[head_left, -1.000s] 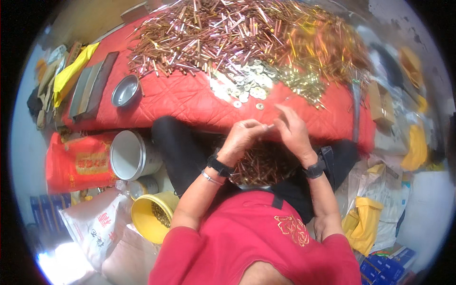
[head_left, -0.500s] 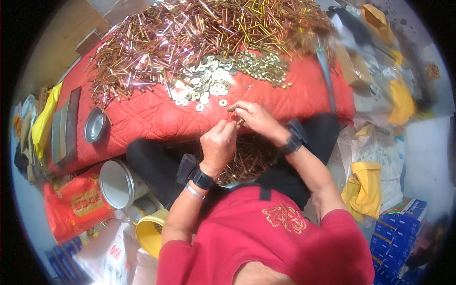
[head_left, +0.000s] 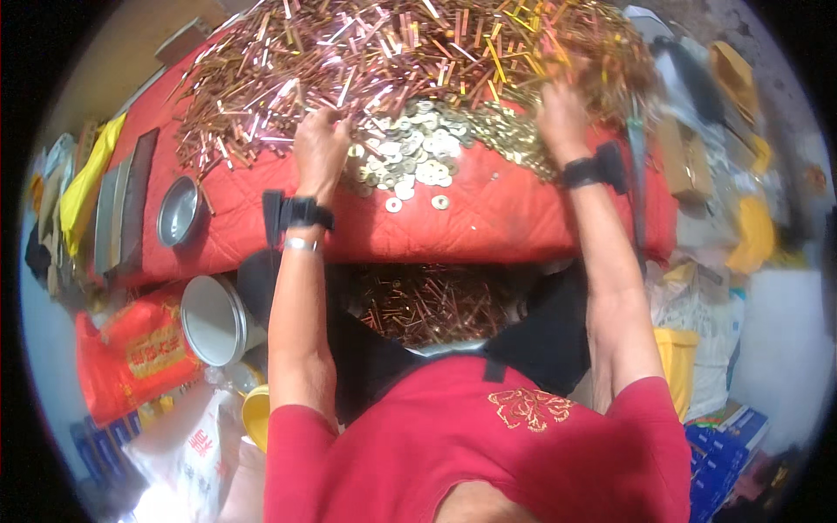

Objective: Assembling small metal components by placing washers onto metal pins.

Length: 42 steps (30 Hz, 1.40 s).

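Now parted from my right hand [head_left: 562, 124] and farther forward, my left hand [head_left: 319, 150], fingers curled, is just left of the washers [head_left: 427, 170], beside rods [head_left: 375, 61] pointing every way; the blurred right hand is nearer the gold pieces [head_left: 507, 132]. I cannot tell whether either holds anything.

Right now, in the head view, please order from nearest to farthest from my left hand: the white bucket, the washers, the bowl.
1. Washers: just right of the left hand.
2. Bowl: left, on the red cover.
3. White bucket: lower left, off the cover.
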Tool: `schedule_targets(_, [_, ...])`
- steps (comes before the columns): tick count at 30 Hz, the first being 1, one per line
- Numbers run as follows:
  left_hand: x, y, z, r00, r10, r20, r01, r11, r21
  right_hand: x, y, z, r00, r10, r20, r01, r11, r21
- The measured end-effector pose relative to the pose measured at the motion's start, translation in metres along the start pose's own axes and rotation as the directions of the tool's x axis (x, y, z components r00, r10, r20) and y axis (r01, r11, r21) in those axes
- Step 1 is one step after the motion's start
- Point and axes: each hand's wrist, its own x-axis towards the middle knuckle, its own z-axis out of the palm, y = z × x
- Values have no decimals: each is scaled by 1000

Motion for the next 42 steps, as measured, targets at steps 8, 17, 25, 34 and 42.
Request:
schedule_targets(8, [3, -1, 28, 995, -60, 76, 50, 991, 124, 9, -13, 4, 955, -223, 195, 264, 939, -220])
schedule_targets(17, [-34, 17, -5, 982, -188, 2, 181, 941, -284, -7, -19, -28, 966, -218, 138, 234, 965, -117])
schedule_targets(25, [-95, 66, -2, 802, -351, 483, 570, 211, -794, -62, -64, -75, 957, -73, 280, -95, 836, 541])
schedule_targets(34, [-143, 84, -7, 734, -500, 459, 461, -130, -878, -109, -118, -81, 923, -303, 239, 82, 758, 647])
schedule_targets(42, [-156, 75, -5, 739, -517, 433, 478, -51, -877, -111, -124, -97, 917, -309, 253, 201, 904, 377])
